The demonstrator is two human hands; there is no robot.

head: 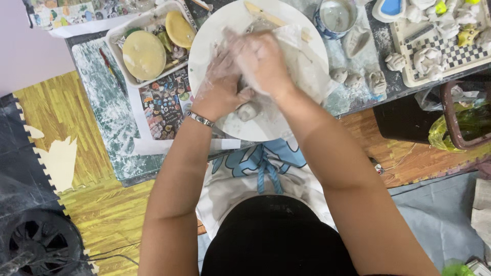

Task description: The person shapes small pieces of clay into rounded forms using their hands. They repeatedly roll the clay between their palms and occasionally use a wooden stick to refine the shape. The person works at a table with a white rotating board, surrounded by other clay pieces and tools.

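In the head view, both hands are pressed together over a round white board (215,36) on the table (102,102). The left hand (220,84), with a bracelet (199,119) on the wrist, lies under and beside the right hand (263,61). Between them is a lump of grey clay (249,110); its lower part shows just below the palms, resting on the board. The fingers of both hands are curled and close together, wrapped on the clay, and they are covered with pale clay dust. I cannot see the shape of the clay inside the hands, so perhaps it is still only a rough lump.

Several small clay figures (376,81) already stand finished to the right of the board, and more lie on a checked tray (409,76). A cup (335,18) stands behind the board, and a white tub (115,38) with yellow sponges (144,54) is on the left. This piece seems at an early stage of forming.
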